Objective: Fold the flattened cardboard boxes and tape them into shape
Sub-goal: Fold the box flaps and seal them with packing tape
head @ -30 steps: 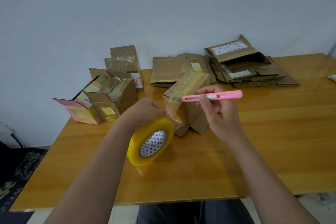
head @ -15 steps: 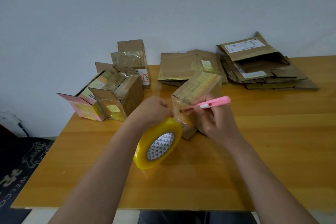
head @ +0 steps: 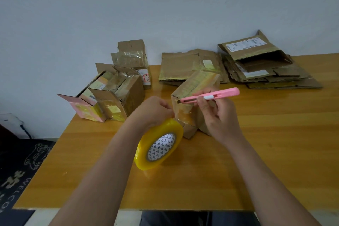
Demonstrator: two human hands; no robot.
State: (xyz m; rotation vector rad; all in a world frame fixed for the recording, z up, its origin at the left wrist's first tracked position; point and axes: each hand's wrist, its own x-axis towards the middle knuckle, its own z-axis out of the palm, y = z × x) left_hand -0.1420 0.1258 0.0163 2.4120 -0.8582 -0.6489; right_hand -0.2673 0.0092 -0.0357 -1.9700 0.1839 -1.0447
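Now you are about to cut the tape, I think. The box (head: 194,97) stands just beyond both hands, between them. Your left hand (head: 152,111) is curled around the roll (head: 159,145), which hangs below it; keep the strip tight. Your right hand (head: 218,115) pinches the knife (head: 209,95), its tip toward the box edge; cut close there, away from your left fingers.

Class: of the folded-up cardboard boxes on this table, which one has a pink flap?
The open brown cardboard box with the pink flap at the table's far left corner; the other assembled boxes show only brown cardboard and yellowish tape.
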